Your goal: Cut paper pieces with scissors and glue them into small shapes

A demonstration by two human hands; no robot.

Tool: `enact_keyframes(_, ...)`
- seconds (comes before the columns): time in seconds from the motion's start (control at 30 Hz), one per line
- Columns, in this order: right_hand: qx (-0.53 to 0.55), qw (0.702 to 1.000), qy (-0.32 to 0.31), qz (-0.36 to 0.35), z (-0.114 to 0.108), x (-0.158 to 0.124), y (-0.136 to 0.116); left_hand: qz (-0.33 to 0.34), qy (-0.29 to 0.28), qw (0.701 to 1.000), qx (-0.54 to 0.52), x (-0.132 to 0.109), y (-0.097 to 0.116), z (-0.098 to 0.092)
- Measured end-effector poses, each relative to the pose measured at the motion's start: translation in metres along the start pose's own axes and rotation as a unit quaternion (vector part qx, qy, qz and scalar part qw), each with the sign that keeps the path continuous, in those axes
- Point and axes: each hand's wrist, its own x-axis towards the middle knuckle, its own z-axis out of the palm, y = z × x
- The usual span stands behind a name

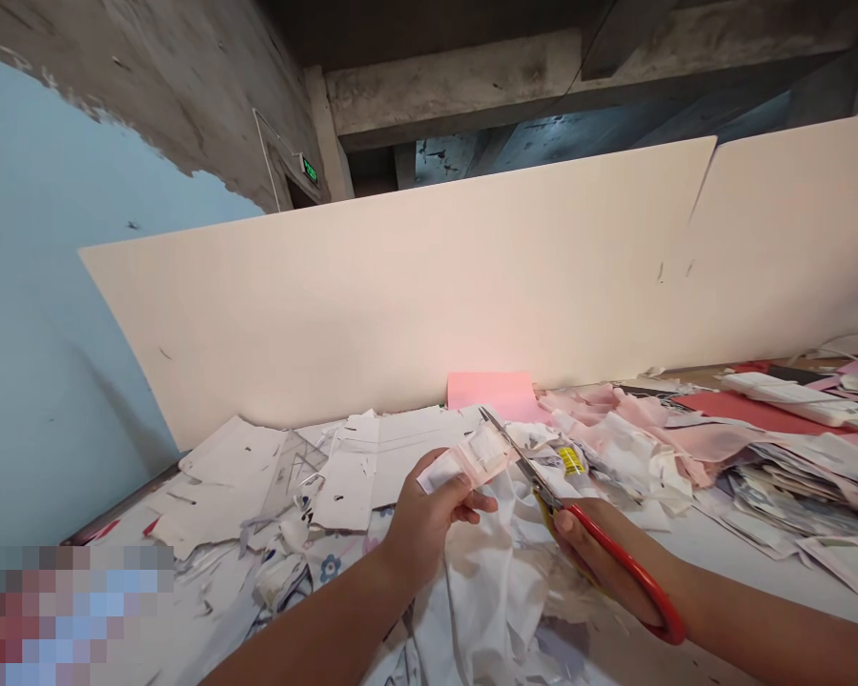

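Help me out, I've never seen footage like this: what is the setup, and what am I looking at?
There is no machine here: the left hand and right hand are a person's own, seen in one picture from a camera worn on their head, looking forward and down. The left pinches a small white-and-pink scrap; the right holds red-handled scissors, blades beside that scrap. The table is heaped with white cut card, crumpled white cloth and pink material, and a cream board stands behind.
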Motion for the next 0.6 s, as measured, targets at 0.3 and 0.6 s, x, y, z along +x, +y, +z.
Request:
enact_keyframes(0.3, 0.090, 0.995, 0.031, 0.032, 0.005, 0.003, 0.009, -0.004, -0.025, 1.000, -0.001, 0.001, -0.003, -0.003)
enact_keyframes(0.6, 0.279, 0.955, 0.008, 0.101, 0.013, 0.004, 0.015, 0.003, -0.001, 0.997, 0.077, 0.003, -0.011, -0.007)
